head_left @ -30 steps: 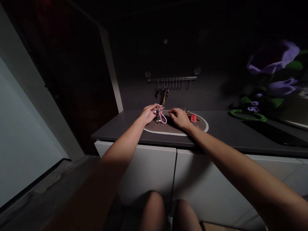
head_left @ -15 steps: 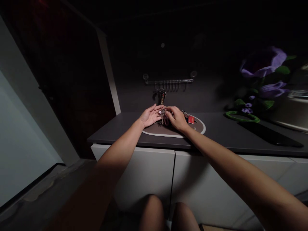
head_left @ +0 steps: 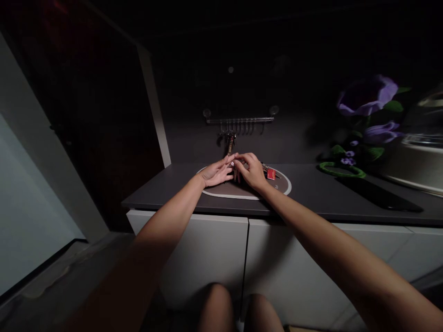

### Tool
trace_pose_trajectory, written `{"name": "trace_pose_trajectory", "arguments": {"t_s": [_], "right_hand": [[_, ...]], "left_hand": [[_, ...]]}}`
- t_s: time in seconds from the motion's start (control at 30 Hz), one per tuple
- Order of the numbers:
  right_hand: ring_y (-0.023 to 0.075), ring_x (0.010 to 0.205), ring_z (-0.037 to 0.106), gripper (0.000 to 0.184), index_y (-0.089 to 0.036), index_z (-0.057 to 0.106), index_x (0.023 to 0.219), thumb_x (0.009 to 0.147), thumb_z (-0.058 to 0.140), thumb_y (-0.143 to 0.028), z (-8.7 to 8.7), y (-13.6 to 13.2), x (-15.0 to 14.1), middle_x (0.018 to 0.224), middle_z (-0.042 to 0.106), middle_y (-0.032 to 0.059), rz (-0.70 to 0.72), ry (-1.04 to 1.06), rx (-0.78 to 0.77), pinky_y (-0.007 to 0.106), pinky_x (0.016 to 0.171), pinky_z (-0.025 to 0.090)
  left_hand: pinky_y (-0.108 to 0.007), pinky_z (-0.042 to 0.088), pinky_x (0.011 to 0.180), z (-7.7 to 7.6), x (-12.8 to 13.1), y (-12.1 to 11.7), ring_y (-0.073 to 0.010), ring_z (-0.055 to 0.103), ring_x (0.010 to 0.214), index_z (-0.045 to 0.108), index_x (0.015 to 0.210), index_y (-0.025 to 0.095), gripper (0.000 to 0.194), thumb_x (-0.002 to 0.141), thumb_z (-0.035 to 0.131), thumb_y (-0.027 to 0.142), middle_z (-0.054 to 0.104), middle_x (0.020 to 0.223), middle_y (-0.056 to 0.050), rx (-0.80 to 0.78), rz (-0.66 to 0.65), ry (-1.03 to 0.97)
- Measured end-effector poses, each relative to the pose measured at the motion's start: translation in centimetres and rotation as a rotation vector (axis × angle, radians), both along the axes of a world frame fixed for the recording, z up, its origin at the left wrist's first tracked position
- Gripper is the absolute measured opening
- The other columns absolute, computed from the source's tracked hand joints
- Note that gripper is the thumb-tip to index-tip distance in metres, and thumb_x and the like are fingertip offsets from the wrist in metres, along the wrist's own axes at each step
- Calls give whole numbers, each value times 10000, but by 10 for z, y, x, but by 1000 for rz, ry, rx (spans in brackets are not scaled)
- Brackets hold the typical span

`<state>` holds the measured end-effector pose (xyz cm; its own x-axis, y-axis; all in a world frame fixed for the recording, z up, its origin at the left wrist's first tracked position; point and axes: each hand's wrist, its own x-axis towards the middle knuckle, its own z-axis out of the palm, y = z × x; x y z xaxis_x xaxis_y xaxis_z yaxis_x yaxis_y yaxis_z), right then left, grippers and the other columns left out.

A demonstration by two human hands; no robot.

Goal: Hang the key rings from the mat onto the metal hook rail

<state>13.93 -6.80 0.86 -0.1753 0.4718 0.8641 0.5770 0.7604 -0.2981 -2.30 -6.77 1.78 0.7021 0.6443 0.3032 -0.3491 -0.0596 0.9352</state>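
Observation:
Over an oval mat (head_left: 242, 194) on the counter my two hands meet. My right hand (head_left: 254, 171) pinches a small bunch of keys (head_left: 236, 175) whose lower part dangles between the hands; fingers hide much of it. Palm turned inward, my left hand (head_left: 216, 173) has its fingers stretched out against the keys and the right fingertips. Right of them on the mat lies a red tag (head_left: 271, 174) among other small dark items that I cannot make out. Behind the hands, more keys with a strap (head_left: 230, 144) hang from a clear hook rail (head_left: 240, 121).
The dark counter (head_left: 311, 198) has a sharp front edge above white cabinet doors (head_left: 207, 240). To the right stand purple fabric flowers (head_left: 370, 99) with a green ring base, a dark flat object (head_left: 384, 196) and a shiny rounded vessel (head_left: 415, 161). A dark door (head_left: 93, 115) is at left.
The left hand has turned from palm up to more sideways, its fingers closer to the right hand's. The keys are more hidden between the hands. The view has shifted slightly.

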Motion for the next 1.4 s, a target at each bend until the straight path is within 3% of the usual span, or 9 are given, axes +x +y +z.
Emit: {"name": "trace_pose_trajectory", "arguments": {"t_s": [0.23,0.43,0.6,0.83,0.97,1.17,1.3,1.4], "right_hand": [[161,847,534,240,-182,627,904,842,460,-343,2,0,1,898,582,64,-8,31,-13,283,798,409],[173,848,536,233,-189,628,879,846,444,-328,6,-3,3,883,604,69,-34,62,-22,302,808,409],[167,840,557,245,-180,639,853,824,469,-354,6,1,5,884,632,69,-17,185,-67,297,789,423],[149,757,573,292,-164,637,816,728,563,-433,5,13,6,807,656,42,224,416,-317,277,735,448],[133,712,553,326,-159,619,780,675,601,-467,4,18,8,756,636,23,295,475,-368,278,725,447],[112,653,526,343,-177,585,760,632,630,-492,5,24,14,704,587,-1,342,592,-443,264,668,459],[101,636,529,334,-179,552,748,610,658,-464,12,31,18,688,555,-16,391,697,-494,268,662,472],[97,618,533,313,-178,521,743,623,650,-436,24,39,21,680,540,-23,375,716,-541,274,647,482]], "left_hand": [[-468,287,1021,-1,-1,4,-252,375,1258,545,1187,271,455,799,480,499,442,1348,-81,22,44,-2],[-417,303,1025,3,-3,3,-223,340,1286,557,1164,273,452,834,384,528,376,1402,-31,34,152,15],[-424,299,1024,5,-4,2,-233,320,1297,588,1129,254,437,825,409,511,405,1383,-31,50,180,-18],[-449,338,1001,2,-5,8,-234,381,1259,616,1070,247,377,831,425,467,408,1381,-42,37,208,-71],[-441,380,959,1,-5,9,-243,447,1204,628,1039,233,333,792,510,423,460,1338,-75,28,278,-112],[-273,459,705,-1,-4,14,-196,594,969,633,979,192,315,739,572,386,601,1155,-99,30,500,-138],[-188,359,513,-5,-3,24,-122,595,704,644,830,149,280,708,581,393,667,855,-81,50,766,-88],[-188,303,471,-7,-4,30,-94,530,573,625,729,144,233,694,578,369,630,689,-40,105,942,-20]]}}
